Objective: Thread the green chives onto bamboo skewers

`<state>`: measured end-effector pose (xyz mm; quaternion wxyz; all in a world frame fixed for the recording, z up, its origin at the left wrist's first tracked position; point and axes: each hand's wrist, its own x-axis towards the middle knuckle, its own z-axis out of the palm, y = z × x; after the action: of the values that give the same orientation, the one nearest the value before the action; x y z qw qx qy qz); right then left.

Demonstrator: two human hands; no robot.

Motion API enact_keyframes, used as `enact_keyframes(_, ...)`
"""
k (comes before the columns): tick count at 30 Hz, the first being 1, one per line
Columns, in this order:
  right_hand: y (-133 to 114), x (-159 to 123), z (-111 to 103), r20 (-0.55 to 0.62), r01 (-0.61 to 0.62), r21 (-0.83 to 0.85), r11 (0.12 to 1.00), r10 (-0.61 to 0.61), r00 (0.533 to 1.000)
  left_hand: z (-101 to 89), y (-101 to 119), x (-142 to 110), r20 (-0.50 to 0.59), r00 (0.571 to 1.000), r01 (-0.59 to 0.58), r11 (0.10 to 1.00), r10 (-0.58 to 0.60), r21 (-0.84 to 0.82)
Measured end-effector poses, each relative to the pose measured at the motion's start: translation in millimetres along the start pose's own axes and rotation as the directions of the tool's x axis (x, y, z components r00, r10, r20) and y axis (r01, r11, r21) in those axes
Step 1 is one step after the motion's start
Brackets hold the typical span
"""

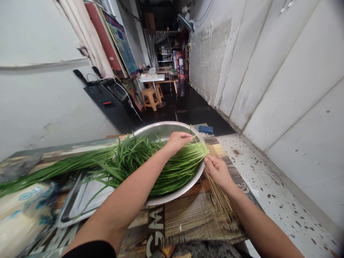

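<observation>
A wide steel bowl (176, 198) holds a heap of garlic chives (174, 172), their pale cut ends together at the right rim. My left hand (178, 141) reaches over the heap, thumb and fingers pinched on a thin chive stalk (197, 135). Just outside the right rim, my right hand (216, 170) is closed, fingertips against the chive ends; whatever sits between them is hidden. Thin bamboo skewers (219, 202) lie loose on the table beneath and beside my right hand.
Left of the bowl are a metal tray (66, 215), longer chives (67, 163) and a plastic-wrapped white package (24, 215). A small blue box (205, 129) lies behind the bowl on the wood-patterned table (188, 222). Farther back stand a white table (152, 77) and stools (149, 99).
</observation>
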<state>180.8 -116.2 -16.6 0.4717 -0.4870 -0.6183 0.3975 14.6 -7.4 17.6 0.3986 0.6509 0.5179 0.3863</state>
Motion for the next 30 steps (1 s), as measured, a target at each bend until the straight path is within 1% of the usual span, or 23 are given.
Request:
enact_keyframes(4,1.2,0.5,-0.4,0.006,0.004,-0.004,1.0,-0.004,1.0,0.0,-1.1,0.0,-0.005,1.0,-0.014,1.0,0.014,-0.008)
enact_keyframes(12,5.8,0.4,-0.2,0.017,0.012,0.019,1.0,-0.012,1.0,-0.5,-1.9,0.8,-0.008,1.0,0.001,1.0,-0.001,-0.015)
enact_keyframes(19,0.6,0.4,-0.4,0.005,-0.011,0.014,1.0,0.011,1.0,-0.1,-3.6,1.4,-0.004,1.0,-0.021,1.0,0.022,0.001)
enact_keyframes(23,-0.6,0.0,-0.1,0.003,-0.012,0.023,1.0,0.012,1.0,0.0,-2.5,0.4,0.004,1.0,-0.009,1.0,0.009,-0.018)
enact_keyframes(30,-0.2,-0.1,0.4,0.007,-0.017,0.023,1.0,0.017,1.0,-0.4,-3.3,0.7,-0.015,1.0,-0.009,1.0,0.008,-0.024)
